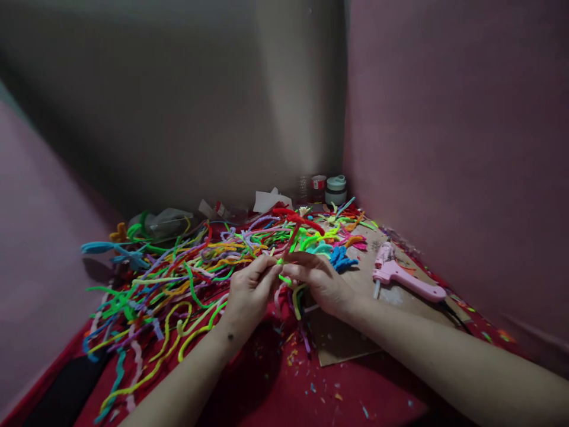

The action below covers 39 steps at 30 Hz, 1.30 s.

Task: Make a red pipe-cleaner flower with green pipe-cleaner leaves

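My left hand (249, 295) and my right hand (323, 283) meet over the front of the pile, their fingertips pinched together. Between them is a bright green pipe cleaner (284, 279), mostly hidden by the fingers. A thin reddish stem (291, 240) stands up from the pinch, and a red fuzzy pipe-cleaner piece (306, 222) spreads across its top; whether these join the green one I cannot tell. Loose pipe cleaners (178, 284) in many colours lie tangled beside my left hand. Just beyond my right hand sits a blue looped pipe-cleaner piece (342, 259).
A pink hot glue gun (406, 281) rests on a cardboard sheet (344, 344) at right, its black cord trailing off. Along the wall stand a pale lidded jar (336, 191) and a red-labelled jar (318, 188). Scraps dot the red cloth (284, 391). Walls close in behind and on both sides.
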### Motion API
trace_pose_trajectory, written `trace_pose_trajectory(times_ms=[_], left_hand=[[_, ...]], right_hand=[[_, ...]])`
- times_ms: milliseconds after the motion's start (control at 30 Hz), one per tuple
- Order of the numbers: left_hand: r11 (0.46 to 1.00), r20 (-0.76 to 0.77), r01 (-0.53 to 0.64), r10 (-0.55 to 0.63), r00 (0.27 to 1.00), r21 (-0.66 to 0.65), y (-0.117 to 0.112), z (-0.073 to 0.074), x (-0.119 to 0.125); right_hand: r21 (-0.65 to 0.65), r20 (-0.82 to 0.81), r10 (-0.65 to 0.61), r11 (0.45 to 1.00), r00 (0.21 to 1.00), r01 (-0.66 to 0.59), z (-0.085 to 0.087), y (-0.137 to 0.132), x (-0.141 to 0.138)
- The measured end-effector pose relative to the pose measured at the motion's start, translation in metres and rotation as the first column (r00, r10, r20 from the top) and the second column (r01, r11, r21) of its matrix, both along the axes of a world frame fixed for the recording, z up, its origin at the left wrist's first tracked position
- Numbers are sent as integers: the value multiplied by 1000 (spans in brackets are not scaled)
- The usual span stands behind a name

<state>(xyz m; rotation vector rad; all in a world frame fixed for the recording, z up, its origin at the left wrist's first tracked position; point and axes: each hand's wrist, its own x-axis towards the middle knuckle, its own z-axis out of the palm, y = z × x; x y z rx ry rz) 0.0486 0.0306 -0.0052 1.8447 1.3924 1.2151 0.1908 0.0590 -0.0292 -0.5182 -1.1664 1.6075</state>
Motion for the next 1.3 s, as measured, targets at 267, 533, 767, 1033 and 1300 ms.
trace_pose_trajectory(times_ms=[267,533,767,1033,1300], left_hand=[[947,345,153,-48,937,-284,2,3,3],[837,636,385,-59,770,-389,6,0,1],[705,787,605,-107,607,-371,8,-4,-1],[623,855,705,-110,507,-339,8,-11,-5],[851,570,384,-126,812,-359,6,-3,3]], right_hand=[[71,22,69,995,997,-70,-8,9,2],[-5,-29,88,996,996,-88,-6,12,0],[57,-22,66,996,998,-64,-5,12,3],[118,21,86,989,996,-88,5,4,7],[-67,-23,-36,997,999,35,2,7,1]])
